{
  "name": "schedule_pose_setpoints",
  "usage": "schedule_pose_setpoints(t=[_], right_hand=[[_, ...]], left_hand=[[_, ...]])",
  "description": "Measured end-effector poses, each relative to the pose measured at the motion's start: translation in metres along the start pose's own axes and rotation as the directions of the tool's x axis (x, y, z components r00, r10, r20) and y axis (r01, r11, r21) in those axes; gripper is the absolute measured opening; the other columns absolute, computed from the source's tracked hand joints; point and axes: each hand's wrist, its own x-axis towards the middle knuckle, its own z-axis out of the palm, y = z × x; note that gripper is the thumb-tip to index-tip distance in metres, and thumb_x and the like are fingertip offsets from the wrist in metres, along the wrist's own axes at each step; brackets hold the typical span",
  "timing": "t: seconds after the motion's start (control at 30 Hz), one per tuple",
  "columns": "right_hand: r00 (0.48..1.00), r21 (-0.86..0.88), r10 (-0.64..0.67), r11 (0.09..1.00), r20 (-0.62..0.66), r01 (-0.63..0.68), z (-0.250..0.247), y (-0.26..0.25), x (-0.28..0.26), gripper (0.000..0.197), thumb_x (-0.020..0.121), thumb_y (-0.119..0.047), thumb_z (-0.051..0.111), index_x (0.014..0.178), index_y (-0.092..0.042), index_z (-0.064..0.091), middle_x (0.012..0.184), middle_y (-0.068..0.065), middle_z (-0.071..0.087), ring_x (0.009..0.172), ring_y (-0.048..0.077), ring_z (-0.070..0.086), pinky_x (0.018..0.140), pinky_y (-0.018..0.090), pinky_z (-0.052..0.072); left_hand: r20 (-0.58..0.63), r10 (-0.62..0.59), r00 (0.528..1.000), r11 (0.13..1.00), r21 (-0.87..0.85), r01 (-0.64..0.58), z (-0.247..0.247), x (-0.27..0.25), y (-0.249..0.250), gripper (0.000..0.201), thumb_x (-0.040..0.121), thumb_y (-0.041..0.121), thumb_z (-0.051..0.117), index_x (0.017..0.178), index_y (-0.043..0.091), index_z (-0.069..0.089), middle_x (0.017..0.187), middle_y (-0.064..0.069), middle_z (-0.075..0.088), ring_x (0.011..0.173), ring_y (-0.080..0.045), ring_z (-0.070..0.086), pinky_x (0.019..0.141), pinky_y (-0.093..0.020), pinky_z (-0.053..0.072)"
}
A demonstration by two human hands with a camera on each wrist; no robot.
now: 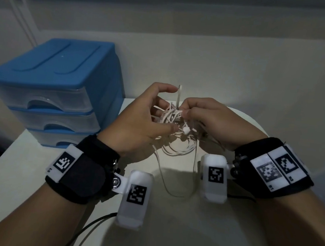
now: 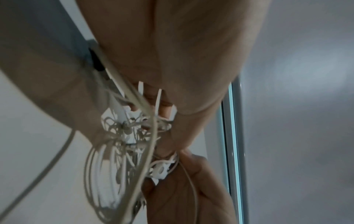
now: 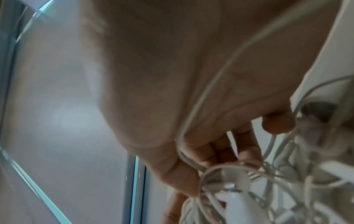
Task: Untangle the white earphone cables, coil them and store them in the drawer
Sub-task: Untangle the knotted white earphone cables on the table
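A tangled knot of white earphone cables (image 1: 170, 116) hangs between my two hands above the white table (image 1: 31, 162). My left hand (image 1: 141, 119) holds the knot from the left, its thumb against the lower strands and its index finger raised. My right hand (image 1: 202, 117) pinches strands at the knot's right side. A white inline remote (image 1: 179, 95) sticks straight up from the tangle, and an earbud (image 1: 186, 131) dangles below. Loops of cable (image 1: 175, 173) hang down to the table. The left wrist view shows the tangle (image 2: 132, 136) under my palm; the right wrist view shows cables (image 3: 239, 174) across my fingers.
A blue three-drawer plastic cabinet (image 1: 51, 89) with translucent drawers, all closed, stands on the table at the left. A pale wall runs behind the table. A black cord (image 1: 94, 225) trails off the near left of the table.
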Motion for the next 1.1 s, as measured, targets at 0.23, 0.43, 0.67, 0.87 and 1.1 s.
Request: schedule_pose_setpoints(t=[0.23, 0.43, 0.67, 0.87, 1.1], right_hand=[[0.995, 0.100, -0.018, 0.995, -0.100, 0.028, 0.001, -0.003, 0.005, 0.026, 0.082, -0.020, 0.049, 0.084, 0.004, 0.058, 0.080, 0.025, 0.050, 0.072, 0.029, 0.046, 0.066, 0.041, 0.038], [0.992, 0.257, 0.001, 0.966, -0.127, 0.032, 0.000, 0.003, 0.007, 0.018, 0.085, -0.018, 0.053, 0.072, -0.018, 0.065, 0.067, 0.006, 0.059, 0.058, 0.018, 0.053, 0.058, 0.032, 0.038], [0.995, 0.353, -0.096, 0.930, -0.032, 0.101, 0.001, 0.005, 0.004, 0.020, 0.102, -0.008, 0.051, 0.086, -0.005, 0.062, 0.073, 0.007, 0.060, 0.062, 0.017, 0.057, 0.062, 0.029, 0.049], [0.979, 0.259, -0.156, 0.948, -0.132, 0.186, -0.001, 0.008, 0.008, 0.013, 0.102, -0.005, 0.054, 0.104, -0.015, 0.062, 0.079, 0.008, 0.062, 0.066, 0.020, 0.054, 0.060, 0.029, 0.047], [0.884, -0.086, -0.401, 0.916, -0.240, 0.392, -0.007, 0.009, 0.010, 0.019, 0.090, 0.002, 0.067, 0.097, -0.015, 0.063, 0.092, 0.007, 0.065, 0.090, 0.024, 0.063, 0.085, 0.034, 0.052]], left_hand=[[-0.104, 0.001, 0.995, 0.995, -0.094, -0.011, -0.001, 0.001, 0.003, 0.052, 0.088, -0.008, 0.063, 0.128, 0.025, 0.060, 0.081, -0.004, 0.072, 0.085, -0.035, 0.070, 0.089, -0.049, 0.054], [-0.100, 0.000, 0.995, 0.987, -0.158, -0.016, 0.000, 0.000, 0.005, 0.043, 0.089, -0.009, 0.066, 0.123, 0.017, 0.064, 0.077, 0.001, 0.072, 0.074, -0.015, 0.071, 0.079, -0.033, 0.058], [-0.114, -0.020, 0.993, 0.990, -0.143, 0.003, 0.001, 0.000, 0.003, 0.038, 0.085, 0.012, 0.081, 0.120, 0.020, 0.068, 0.100, -0.001, 0.076, 0.085, -0.016, 0.071, 0.079, -0.030, 0.057], [-0.122, -0.087, 0.989, 0.987, -0.146, 0.069, 0.001, 0.001, 0.002, 0.008, 0.089, 0.008, 0.073, 0.094, 0.001, 0.073, 0.074, -0.009, 0.064, 0.067, -0.016, 0.056, 0.062, -0.027, 0.048], [-0.185, -0.128, 0.974, 0.973, -0.216, 0.087, 0.003, 0.002, -0.001, 0.012, 0.095, 0.009, 0.069, 0.095, -0.003, 0.072, 0.071, -0.008, 0.061, 0.062, -0.014, 0.054, 0.056, -0.020, 0.046]])
